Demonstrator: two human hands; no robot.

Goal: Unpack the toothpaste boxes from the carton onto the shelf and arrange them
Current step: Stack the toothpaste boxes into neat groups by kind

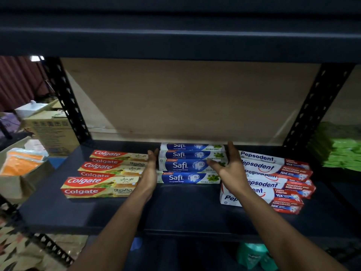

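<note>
On the shelf, head view: four blue-and-white cardboard Safi toothpaste boxes (190,165) are lying grouped at the middle of the dark metal shelf (175,210), toward its back.
Long axis: every Safi box is running left to right, parallel to the shelf's front edge, with its ends facing the two hands.
Left hand (150,172): released, fingers straight, palm pressing flat against the group's left ends.
Right hand (229,166): also unclenched, fingers straight along the right ends, thumb lying across one box's top face, curling round nothing.
Bearing: the group is sitting directly between the hands, both equally near.
Neighbours: red-and-gold Colgate boxes (109,174) are lying just left; white-and-red Pepsodent boxes (273,178) just right, partly under the right forearm.
Step (judgement): squaring the Safi ends. The front box's right end is sitting short of the others, so an inward squeeze is looking sufficient.
Carton: a brown cardboard carton (52,133) is standing beyond the black perforated upright (66,98); cannot tell whether it is the source.
</note>
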